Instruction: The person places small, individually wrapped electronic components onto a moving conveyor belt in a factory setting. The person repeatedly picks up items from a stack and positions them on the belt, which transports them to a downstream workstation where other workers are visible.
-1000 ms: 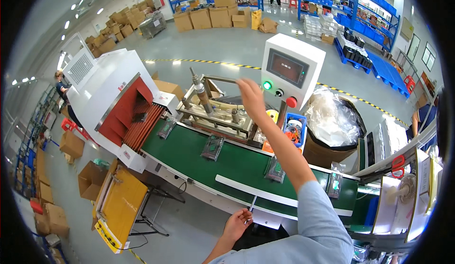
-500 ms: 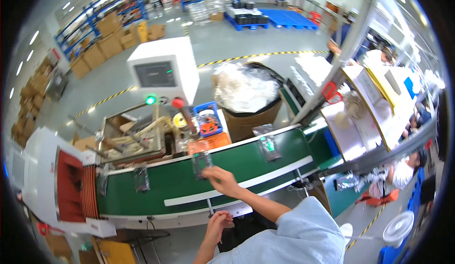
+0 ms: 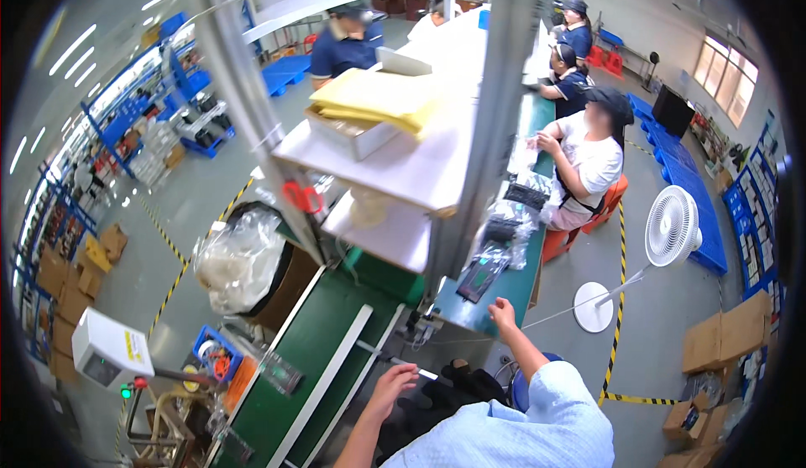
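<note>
Left hand (image 3: 395,386): open, holding nothing, over the near edge of the green conveyor belt (image 3: 323,334).
Right hand (image 3: 502,313): fingers curled on the surface (image 3: 491,300) edge, just right of a bagged dark device (image 3: 480,277).

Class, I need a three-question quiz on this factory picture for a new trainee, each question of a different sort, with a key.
1. True or false: the right hand rests at the edge of the workbench.
2. Which stands on the floor to the person's right? A) a white pedestal fan B) a ladder C) a red drum.
3. Fill in: the left hand hovers by the ______ conveyor belt, holding nothing.

Key: 1 true; 2 A; 3 green.
</note>
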Available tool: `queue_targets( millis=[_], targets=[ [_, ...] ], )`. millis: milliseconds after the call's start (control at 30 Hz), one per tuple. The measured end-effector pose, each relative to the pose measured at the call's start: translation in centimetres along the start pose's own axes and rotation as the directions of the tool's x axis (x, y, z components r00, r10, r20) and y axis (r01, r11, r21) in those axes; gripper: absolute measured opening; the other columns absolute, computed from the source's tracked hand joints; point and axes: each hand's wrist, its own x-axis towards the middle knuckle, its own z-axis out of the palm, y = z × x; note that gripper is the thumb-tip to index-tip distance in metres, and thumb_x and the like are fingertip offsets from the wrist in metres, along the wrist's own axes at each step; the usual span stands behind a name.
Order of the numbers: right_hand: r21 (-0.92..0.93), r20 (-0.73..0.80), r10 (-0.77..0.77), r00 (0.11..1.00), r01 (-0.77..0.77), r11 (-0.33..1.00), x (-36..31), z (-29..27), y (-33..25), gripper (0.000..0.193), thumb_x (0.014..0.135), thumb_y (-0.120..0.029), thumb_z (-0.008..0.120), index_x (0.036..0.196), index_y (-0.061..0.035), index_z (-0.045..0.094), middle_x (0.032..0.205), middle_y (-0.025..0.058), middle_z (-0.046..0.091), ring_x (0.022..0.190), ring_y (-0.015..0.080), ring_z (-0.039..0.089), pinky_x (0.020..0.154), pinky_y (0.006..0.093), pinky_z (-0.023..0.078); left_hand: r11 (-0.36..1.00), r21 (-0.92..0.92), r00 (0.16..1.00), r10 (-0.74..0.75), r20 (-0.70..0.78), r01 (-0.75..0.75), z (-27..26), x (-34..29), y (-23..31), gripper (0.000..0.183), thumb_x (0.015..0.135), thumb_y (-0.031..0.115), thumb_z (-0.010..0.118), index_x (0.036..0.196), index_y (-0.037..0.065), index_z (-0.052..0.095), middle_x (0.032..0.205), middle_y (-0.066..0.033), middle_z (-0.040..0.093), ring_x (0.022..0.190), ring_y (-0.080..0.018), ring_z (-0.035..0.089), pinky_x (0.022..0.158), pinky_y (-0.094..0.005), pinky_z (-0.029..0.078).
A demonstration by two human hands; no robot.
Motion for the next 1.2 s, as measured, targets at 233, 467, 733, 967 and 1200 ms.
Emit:
queue_targets(
  millis=[233, 467, 733, 967, 1200],
  targets=[
    [0.273, 0.062, 0.167, 0.984, -0.178, 0.945, 11.6, 0.2, -1.6, 0.065, 0.07, -0.026, 0.072, 0.119, 0.0033, 0.04, 0.098, 0.0124, 0.054, 0.084, 0.0192, 0.052, 0.071, 0.0319, 0.043, 0.743, 0.659, 0.991, 0.136, 0.016, -0.113, 11.2, 24.5, -2.7, 0.051, 0.072, 0.02, 0.063, 0.117, 0.001, 0.047, 0.116, -0.0152, 0.047, 0.109, -0.0263, 0.047, 0.092, -0.0341, 0.039],
    [0.589, 0.239, 0.14, 0.961, -0.258, 0.766, 10.9, -2.7, -2.4, 0.016, 0.085, -0.016, 0.056, 0.093, -0.0017, 0.053, 0.088, 0.0051, 0.054, 0.079, 0.0157, 0.054, 0.07, 0.0307, 0.048, 0.793, 0.604, 0.903, 0.204, -0.378, 0.074, 14.1, 39.7, -0.7, 0.068, 0.069, 0.031, 0.063, 0.122, -0.004, 0.039, 0.121, -0.0226, 0.043, 0.114, -0.0314, 0.042, 0.096, -0.035, 0.034],
    [0.703, 0.182, 0.415, 0.891, -0.413, 0.579, 16.6, -2.5, -4.5, 0.032, 0.084, -0.025, 0.056, 0.107, -0.0046, 0.047, 0.098, 0.0078, 0.05, 0.084, 0.0221, 0.051, 0.07, 0.0385, 0.047, 0.888, 0.455, 0.935, 0.1, -0.341, 0.07, 17.2, 46.0, -1.0, 0.065, 0.079, 0.026, 0.058, 0.13, -0.003, 0.03, 0.125, -0.0181, 0.044, 0.114, -0.0272, 0.043, 0.094, -0.0335, 0.034],
    [0.465, 0.026, 0.443, 0.896, -0.403, 0.788, 17.5, -3.2, -6.3, 0.048, 0.074, -0.03, 0.058, 0.114, -0.0102, 0.041, 0.099, 0.0081, 0.05, 0.078, 0.0178, 0.05, 0.057, 0.0319, 0.041, 0.813, 0.352, 0.882, -0.386, -0.271, 0.464, 14.1, 43.0, -3.0, 0.042, 0.077, 0.025, 0.056, 0.111, 0.001, 0.051, 0.103, -0.0101, 0.056, 0.097, -0.0229, 0.052, 0.088, -0.0341, 0.038],
    [0.49, 0.006, 0.357, 0.934, -0.314, 0.813, 18.3, -4.6, -4.1, 0.081, 0.069, -0.029, 0.064, 0.133, 0.0007, 0.024, 0.129, 0.0223, 0.037, 0.115, 0.0311, 0.041, 0.091, 0.0383, 0.038, 0.617, 0.767, 0.984, -0.123, -0.125, 0.175, 18.4, 43.4, -0.2, 0.078, 0.065, 0.049, 0.065, 0.119, -0.005, 0.046, 0.123, -0.0232, 0.042, 0.114, -0.0296, 0.042, 0.093, -0.0338, 0.036]
  ],
)
